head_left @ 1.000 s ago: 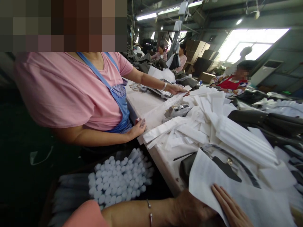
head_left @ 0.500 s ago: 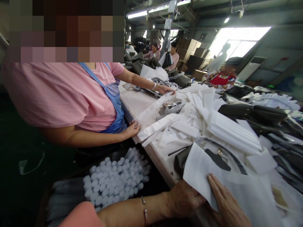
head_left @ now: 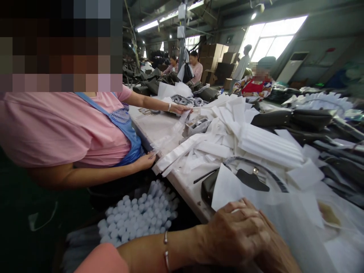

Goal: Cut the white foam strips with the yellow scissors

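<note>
The long worktable (head_left: 159,129) carries a heap of white foam strips (head_left: 241,140). At its near edge a white sheet (head_left: 227,185) lies over a dark bag (head_left: 209,185). The left hand (head_left: 236,235) curls over the sheet's edge, gripping it, atop the right hand (head_left: 275,254), whose fingers are hidden. A co-worker's 2 hands (head_left: 146,161) stretch a clear sleeve (head_left: 170,132).
</note>
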`<state>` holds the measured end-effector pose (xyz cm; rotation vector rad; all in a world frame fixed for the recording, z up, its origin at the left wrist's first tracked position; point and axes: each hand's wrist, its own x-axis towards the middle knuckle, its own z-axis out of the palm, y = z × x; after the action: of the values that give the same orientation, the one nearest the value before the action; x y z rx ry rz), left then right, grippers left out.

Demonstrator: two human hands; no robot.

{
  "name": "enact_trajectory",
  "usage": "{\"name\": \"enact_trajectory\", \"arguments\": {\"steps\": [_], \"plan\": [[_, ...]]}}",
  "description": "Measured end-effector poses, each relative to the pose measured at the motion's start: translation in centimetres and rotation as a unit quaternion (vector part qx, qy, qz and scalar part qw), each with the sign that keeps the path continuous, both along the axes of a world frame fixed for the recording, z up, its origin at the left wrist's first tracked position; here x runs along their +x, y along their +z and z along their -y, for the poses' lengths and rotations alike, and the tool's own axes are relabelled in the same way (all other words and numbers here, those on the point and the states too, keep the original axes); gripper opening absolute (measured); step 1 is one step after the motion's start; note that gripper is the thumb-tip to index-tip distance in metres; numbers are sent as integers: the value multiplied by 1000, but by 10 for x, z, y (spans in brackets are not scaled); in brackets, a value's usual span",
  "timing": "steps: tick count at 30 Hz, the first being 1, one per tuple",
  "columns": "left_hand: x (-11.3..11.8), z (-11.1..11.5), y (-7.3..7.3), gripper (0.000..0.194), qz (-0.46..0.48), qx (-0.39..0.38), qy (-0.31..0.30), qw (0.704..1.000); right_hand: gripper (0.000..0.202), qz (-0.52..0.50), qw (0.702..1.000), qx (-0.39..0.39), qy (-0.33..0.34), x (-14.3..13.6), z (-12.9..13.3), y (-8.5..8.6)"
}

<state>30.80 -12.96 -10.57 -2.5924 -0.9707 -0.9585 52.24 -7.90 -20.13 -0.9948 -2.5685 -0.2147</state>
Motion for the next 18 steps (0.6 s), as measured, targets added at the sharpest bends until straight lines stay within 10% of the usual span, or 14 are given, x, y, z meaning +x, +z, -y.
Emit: {"name": "enact_trajectory", "arguments": {"steps": [7,18], "plan": [[-7,-18,-42,26,-64,-95,78,990,92,-11,1000,5,9,7,-12,-9],[-11,-24,-33,27,-57,-118,72,989,48,-153,964,-178,-124,5,-16,11]]}}
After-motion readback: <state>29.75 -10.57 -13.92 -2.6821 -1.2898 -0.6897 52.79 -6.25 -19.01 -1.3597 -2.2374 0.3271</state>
